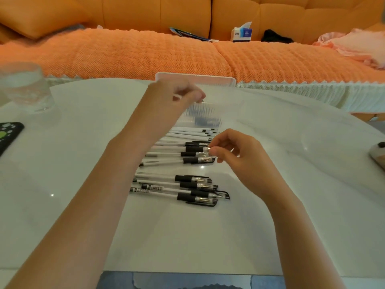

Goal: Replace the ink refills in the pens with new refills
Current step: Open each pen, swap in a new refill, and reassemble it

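The right hand pinched the cap end of a pen whose barrel ran leftward from that grip, while the left hand hung beyond over the clear box, fingers bunched, on what being too blurred to tell.

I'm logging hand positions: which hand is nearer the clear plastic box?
Left. The left hand overlaps the clear plastic box; the right hand sits nearer the person, pinching a pen.
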Action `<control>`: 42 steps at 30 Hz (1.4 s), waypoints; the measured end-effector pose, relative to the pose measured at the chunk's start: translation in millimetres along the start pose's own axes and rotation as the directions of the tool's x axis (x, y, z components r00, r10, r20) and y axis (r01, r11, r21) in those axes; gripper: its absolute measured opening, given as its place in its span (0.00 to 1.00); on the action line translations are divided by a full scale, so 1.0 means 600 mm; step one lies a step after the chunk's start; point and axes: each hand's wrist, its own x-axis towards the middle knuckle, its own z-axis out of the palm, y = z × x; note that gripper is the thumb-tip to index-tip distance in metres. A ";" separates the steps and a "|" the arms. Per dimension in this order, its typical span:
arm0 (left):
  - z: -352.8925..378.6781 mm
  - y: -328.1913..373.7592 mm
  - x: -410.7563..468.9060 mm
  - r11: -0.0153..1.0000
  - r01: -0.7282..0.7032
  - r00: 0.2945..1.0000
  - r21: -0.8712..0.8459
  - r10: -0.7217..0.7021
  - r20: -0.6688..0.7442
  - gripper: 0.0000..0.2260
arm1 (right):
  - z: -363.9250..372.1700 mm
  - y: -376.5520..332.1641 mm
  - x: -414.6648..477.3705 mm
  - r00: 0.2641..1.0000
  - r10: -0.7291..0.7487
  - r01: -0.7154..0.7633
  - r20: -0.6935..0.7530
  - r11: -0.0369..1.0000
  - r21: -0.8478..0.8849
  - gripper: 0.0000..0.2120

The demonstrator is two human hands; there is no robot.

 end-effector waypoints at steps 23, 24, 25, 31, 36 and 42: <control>0.050 -0.015 -0.115 0.955 0.157 0.986 0.251 -0.168 0.023 0.10 | 0.006 -0.008 0.005 1.000 -0.012 0.011 0.001 0.969 0.247 0.04; 0.048 -0.014 -0.114 0.944 0.154 0.986 0.291 -0.164 0.010 0.11 | 0.006 -0.008 0.005 1.000 -0.014 0.015 -0.009 0.966 0.258 0.03; 0.046 -0.014 -0.114 0.936 0.152 0.987 0.319 -0.158 -0.004 0.13 | 0.004 -0.008 0.006 1.000 -0.016 0.020 -0.017 0.962 0.271 0.03; 0.031 -0.019 -0.112 0.920 0.181 0.965 0.348 -0.234 0.116 0.11 | 0.001 0.001 0.004 0.999 0.043 -0.043 0.002 0.983 0.179 0.02; 0.011 -0.042 -0.109 0.945 0.244 0.941 0.217 -0.285 0.183 0.07 | 0.005 0.014 -0.001 0.991 0.117 -0.113 0.065 0.992 -0.062 0.03; 0.010 -0.047 -0.108 0.961 0.243 0.938 0.129 -0.267 0.219 0.07 | 0.013 0.001 -0.003 0.986 0.098 -0.080 0.136 0.988 -0.130 0.04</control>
